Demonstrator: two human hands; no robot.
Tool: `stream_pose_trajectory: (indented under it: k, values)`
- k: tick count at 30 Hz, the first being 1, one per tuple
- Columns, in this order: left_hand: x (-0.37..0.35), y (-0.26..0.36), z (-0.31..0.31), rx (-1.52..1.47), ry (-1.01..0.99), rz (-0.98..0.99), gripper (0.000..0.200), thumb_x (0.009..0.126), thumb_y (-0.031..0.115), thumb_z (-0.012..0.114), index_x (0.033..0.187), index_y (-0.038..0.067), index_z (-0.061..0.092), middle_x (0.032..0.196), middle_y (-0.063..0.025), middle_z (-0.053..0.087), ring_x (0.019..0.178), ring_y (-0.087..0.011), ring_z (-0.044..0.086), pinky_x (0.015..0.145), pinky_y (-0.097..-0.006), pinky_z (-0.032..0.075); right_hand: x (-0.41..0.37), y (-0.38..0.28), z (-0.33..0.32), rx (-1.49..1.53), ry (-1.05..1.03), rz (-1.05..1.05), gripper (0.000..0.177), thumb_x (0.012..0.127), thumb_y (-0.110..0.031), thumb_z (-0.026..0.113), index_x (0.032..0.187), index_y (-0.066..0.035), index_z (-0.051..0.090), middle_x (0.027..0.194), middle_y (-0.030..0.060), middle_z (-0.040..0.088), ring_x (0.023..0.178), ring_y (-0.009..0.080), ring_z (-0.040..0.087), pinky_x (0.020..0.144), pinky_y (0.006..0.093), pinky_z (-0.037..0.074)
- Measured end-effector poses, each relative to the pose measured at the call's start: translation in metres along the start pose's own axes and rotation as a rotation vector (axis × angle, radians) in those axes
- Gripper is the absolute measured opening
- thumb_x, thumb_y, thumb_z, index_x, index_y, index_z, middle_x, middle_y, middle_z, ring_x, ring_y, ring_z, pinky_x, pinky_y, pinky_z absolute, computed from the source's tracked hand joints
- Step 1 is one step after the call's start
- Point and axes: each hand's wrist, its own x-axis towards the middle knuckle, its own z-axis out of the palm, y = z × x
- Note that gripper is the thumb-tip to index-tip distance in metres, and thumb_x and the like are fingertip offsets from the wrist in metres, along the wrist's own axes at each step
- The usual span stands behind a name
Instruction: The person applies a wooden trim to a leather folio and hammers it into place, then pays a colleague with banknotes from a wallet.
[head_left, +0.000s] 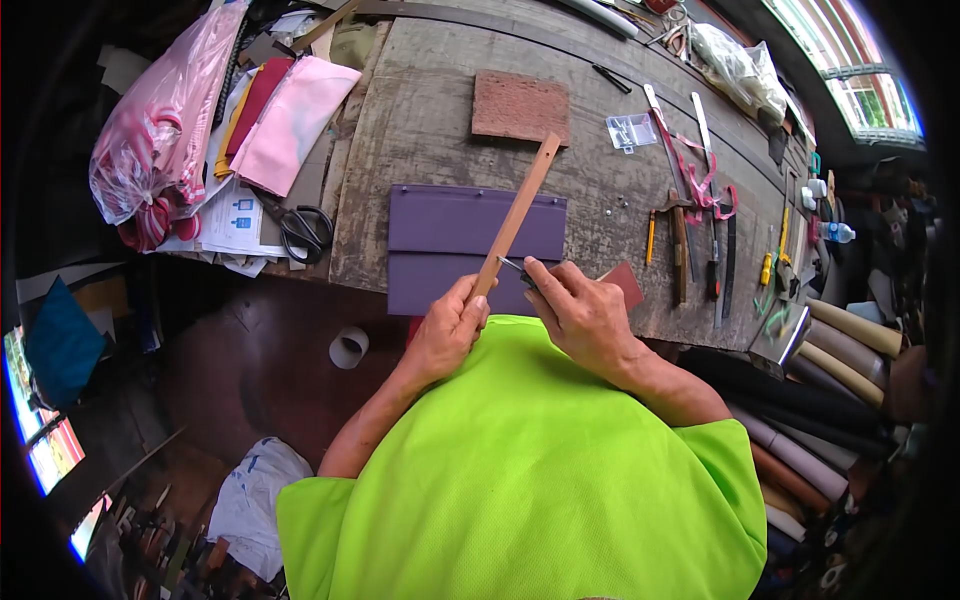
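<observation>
Worn wooden counter (430, 120) ahead: my left hand (447, 330) clenches a long flat wooden strip (515, 215), my right hand (580, 310) pinches a small dark tool (515, 267) beside it.

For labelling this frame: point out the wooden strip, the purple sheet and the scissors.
wooden strip (517, 215), head view, middle of its length.
purple sheet (440, 225), head view, bare upper left part.
scissors (284, 216), head view, near the pivot.

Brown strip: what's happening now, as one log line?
left hand: grips brown strip | right hand: holds small tool at strip | nearby: purple sheet
</observation>
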Motion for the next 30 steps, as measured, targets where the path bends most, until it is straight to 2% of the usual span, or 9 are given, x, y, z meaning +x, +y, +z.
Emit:
stream_pose_trajectory:
  k: [9,12,16,19,22,24,26,28,30]
  values:
    - [0.009,0.011,-0.008,0.076,-0.095,0.02,0.015,0.107,0.014,0.046,0.115,0.003,0.052,0.078,-0.0023,0.059,0.057,-0.0052,0.048,0.051,-0.0229,0.039,0.014,-0.001,-0.025,-0.222,-0.091,-0.283,0.046,0.081,-0.007,0.064,0.126,0.002,0.062,0.086,0.0044,0.051,0.072,0.0131,0.058,0.06,0.0272,0.049]
    - [0.011,0.02,-0.004,0.168,-0.079,0.015,0.017,0.107,0.017,0.048,0.107,0.001,0.05,0.065,-0.0042,0.059,0.054,-0.0152,0.056,0.053,-0.0363,0.044,0.019,-0.005,-0.032,-0.277,-0.12,-0.323,0.045,0.082,-0.008,0.064,0.125,0.005,0.061,0.085,0.0046,0.051,0.07,0.013,0.057,0.058,0.0263,0.048]
    - [0.008,0.016,0.006,0.362,0.003,0.116,0.017,0.107,0.018,0.049,0.105,0.001,0.049,0.06,-0.0103,0.055,0.053,-0.0239,0.059,0.052,-0.0404,0.043,0.017,-0.012,-0.035,-0.382,-0.236,-0.337,0.046,0.081,-0.009,0.065,0.124,0.008,0.06,0.082,0.005,0.051,0.064,0.0146,0.058,0.056,0.0282,0.049]
    - [0.007,0.005,0.007,0.426,0.037,0.177,0.015,0.107,0.016,0.049,0.105,0.001,0.049,0.063,-0.011,0.055,0.054,-0.0255,0.057,0.054,-0.04,0.043,0.014,-0.009,-0.027,-0.214,-0.279,-0.188,0.039,0.085,-0.009,0.067,0.121,0.007,0.063,0.078,0.0062,0.055,0.059,0.0159,0.06,0.054,0.0314,0.05]
    - [0.006,0.004,0.008,0.498,0.095,0.233,0.011,0.105,0.012,0.049,0.106,0.001,0.049,0.065,-0.0159,0.057,0.058,-0.0358,0.061,0.055,-0.0446,0.044,0.014,-0.009,-0.006,0.489,-0.135,0.255,0.028,0.093,-0.012,0.066,0.116,0.006,0.066,0.073,0.0083,0.058,0.054,0.0152,0.057,0.054,0.0331,0.051]
    - [0.004,0.006,0.007,0.539,0.128,0.259,0.01,0.105,0.01,0.049,0.108,0.001,0.048,0.067,-0.0194,0.059,0.063,-0.0424,0.063,0.056,-0.048,0.044,0.031,0.002,-0.021,1.319,-0.509,1.061,0.025,0.103,-0.021,0.06,0.115,-0.001,0.068,0.072,0.0014,0.056,0.045,0.0061,0.037,0.043,0.0255,0.033]
    - [0.006,0.004,0.008,0.556,0.166,0.307,0.01,0.104,0.009,0.05,0.109,0.0,0.048,0.068,-0.0214,0.059,0.066,-0.045,0.063,0.057,-0.0502,0.044,0.035,-0.001,-0.025,1.686,-0.505,1.359,0.027,0.105,-0.025,0.057,0.119,-0.003,0.064,0.072,-0.0014,0.052,0.045,0.0037,0.03,0.043,0.0232,0.023]
    - [0.01,0.004,0.005,0.569,0.189,0.362,0.011,0.104,0.009,0.05,0.11,0.0,0.048,0.069,-0.0227,0.06,0.067,-0.0465,0.063,0.057,-0.0517,0.044,0.034,-0.01,-0.026,1.815,-0.545,1.418,0.032,0.106,-0.034,0.054,0.119,-0.007,0.065,0.069,-0.0035,0.049,0.043,0.0036,0.027,0.04,0.0205,0.018]
    - [0.009,0.0,0.003,0.575,0.185,0.395,0.012,0.103,0.009,0.051,0.111,0.0,0.048,0.07,-0.0232,0.06,0.067,-0.0466,0.063,0.057,-0.0525,0.044,0.031,-0.007,-0.022,1.774,-0.559,1.342,0.034,0.106,-0.032,0.054,0.123,-0.004,0.064,0.069,-0.0044,0.049,0.041,0.0058,0.029,0.04,0.021,0.021]
